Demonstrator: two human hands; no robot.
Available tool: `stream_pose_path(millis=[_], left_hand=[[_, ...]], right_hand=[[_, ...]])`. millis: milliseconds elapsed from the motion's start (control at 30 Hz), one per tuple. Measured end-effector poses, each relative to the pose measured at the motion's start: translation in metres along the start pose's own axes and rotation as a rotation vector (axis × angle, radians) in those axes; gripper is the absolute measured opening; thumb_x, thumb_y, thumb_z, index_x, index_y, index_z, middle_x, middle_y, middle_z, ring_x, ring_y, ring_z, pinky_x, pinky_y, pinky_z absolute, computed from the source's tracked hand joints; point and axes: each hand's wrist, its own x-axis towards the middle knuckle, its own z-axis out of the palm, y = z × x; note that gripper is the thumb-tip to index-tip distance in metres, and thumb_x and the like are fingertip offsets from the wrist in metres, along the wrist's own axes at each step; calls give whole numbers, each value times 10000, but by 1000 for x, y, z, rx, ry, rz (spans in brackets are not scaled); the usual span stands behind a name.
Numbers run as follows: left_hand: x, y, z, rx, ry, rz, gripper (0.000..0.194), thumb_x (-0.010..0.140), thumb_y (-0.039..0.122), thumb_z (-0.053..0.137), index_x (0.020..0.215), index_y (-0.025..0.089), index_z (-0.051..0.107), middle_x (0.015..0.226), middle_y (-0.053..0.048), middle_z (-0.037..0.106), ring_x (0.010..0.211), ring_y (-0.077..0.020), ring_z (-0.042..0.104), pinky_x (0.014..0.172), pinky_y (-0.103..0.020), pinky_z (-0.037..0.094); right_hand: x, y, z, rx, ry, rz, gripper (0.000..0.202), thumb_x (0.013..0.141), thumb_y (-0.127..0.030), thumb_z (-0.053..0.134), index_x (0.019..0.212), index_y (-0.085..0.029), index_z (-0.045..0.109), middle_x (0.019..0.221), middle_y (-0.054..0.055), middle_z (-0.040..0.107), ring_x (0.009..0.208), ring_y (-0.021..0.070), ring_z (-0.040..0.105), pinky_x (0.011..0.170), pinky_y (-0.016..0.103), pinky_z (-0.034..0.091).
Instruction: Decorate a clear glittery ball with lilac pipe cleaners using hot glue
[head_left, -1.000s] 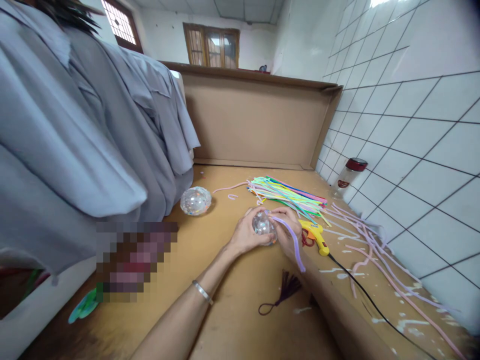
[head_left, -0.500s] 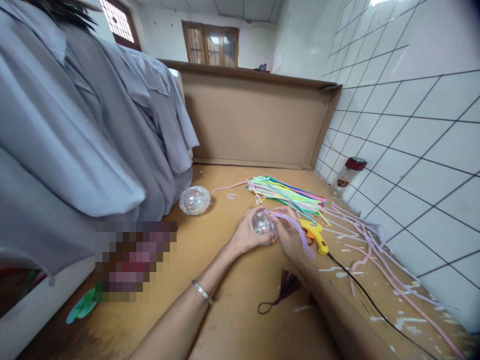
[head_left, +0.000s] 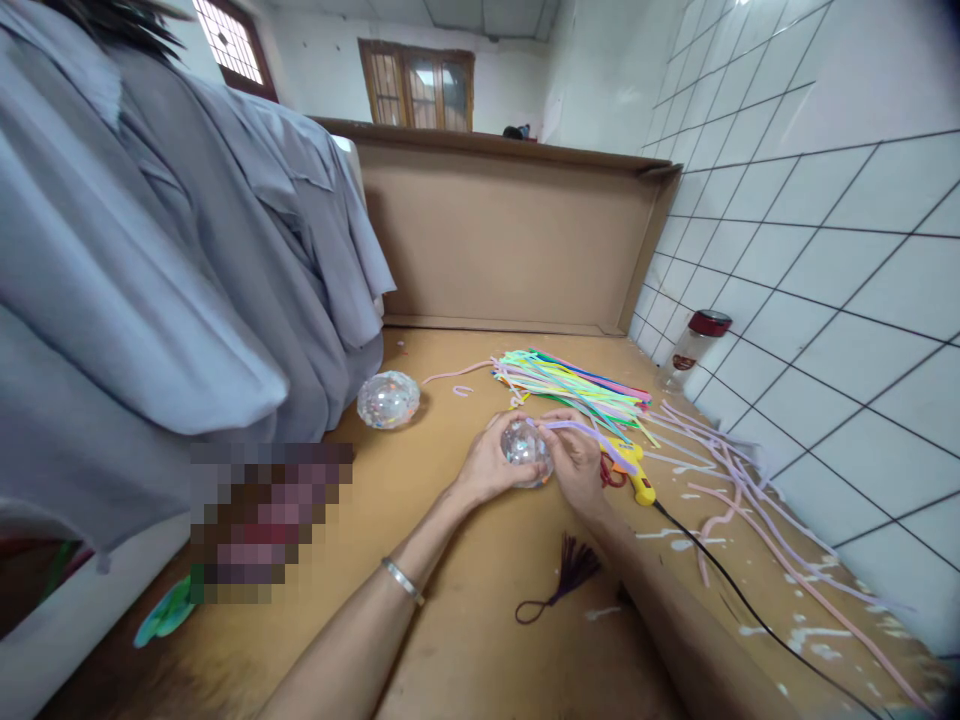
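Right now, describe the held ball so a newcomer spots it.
Over the brown table, find the left hand, cupping a clear ball. A second ball lies farther left; only this one is held, beside the purple strip in the right hand.

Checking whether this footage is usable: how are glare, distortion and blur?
Head view: small glints on the held clear ball and the second ball; head view: wide-angle stretch slants the tiled wall, and the right-hand corners go dark; head view: fine detail is soft where the purple strip meets the held ball, and pixelation hides a patch below the grey clothing.
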Motion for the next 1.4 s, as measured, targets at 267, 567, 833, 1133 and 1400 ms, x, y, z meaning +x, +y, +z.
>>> stream_pose_path(millis=[267,567,833,1133,1400], left_hand=[[1,-2,1,22,4,-13,669,545,226,800,1176,209,579,1133,-54,641,1032,-240,636,943,-386,506],[2,-11,0,50,14,-24,673,546,246,803,1176,198,572,1158,-65,627,1056,-247,629,973,-405,490],[4,-14,-1,-88,49,-122,677,534,271,773,1168,167,556,1115,-79,652,1012,-246,638,936,-396,505],[7,-9,-9,-31,103,-234,686,524,371,745,1156,172,569,1046,-58,688,1009,-268,652,939,-397,506],[5,-7,-8,-20,120,-242,701,512,366,764,1161,182,576,1077,-66,686,1019,-268,645,942,-404,496]], right_hand=[[-1,1,0,0,21,-15,143,891,-334,575,860,-244,681,898,35,611,837,187,630,725,314,522],[0,-22,-8,-18,33,-174,165,908,-262,556,865,-253,716,924,40,605,888,193,601,769,332,504],[-1,-27,-5,-25,-5,-195,334,883,-287,594,1216,-300,617,1122,49,612,1038,218,579,927,391,477],[11,-11,-25,-732,-34,31,286,912,-252,457,1138,-169,612,1099,125,636,1053,263,565,921,405,441],[6,-4,-72,-1322,-229,702,526,907,-496,536,1068,-15,671,1026,258,670,985,368,652,775,424,490]])
